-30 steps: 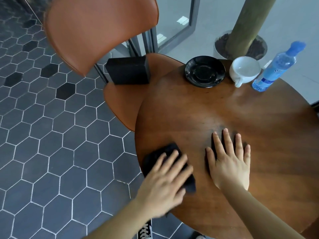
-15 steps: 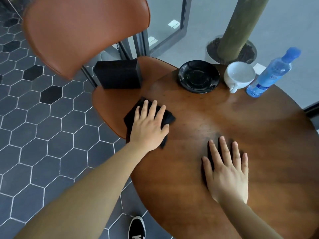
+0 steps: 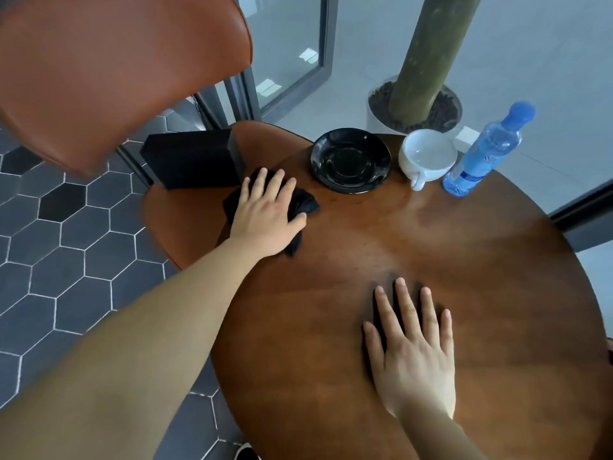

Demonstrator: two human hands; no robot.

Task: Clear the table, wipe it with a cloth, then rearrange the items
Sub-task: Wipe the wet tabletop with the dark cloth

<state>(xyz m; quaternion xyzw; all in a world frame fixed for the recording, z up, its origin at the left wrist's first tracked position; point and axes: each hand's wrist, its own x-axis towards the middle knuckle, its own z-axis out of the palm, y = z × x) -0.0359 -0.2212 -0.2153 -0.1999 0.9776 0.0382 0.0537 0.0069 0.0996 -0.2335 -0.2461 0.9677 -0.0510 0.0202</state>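
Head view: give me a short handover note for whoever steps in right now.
Left hand: flat, pressing the black cloth on the round table's far-left edge.
Right hand: flat on the near tabletop, holding nothing.
Black saucer, white cup and water bottle stand along the far edge; black box sits on the chair seat.
Done: box off the table, wiping begun.
Left: wipe the rest, including under the crockery, then rearrange.

Left hand presses cloth on table; right hand flat.
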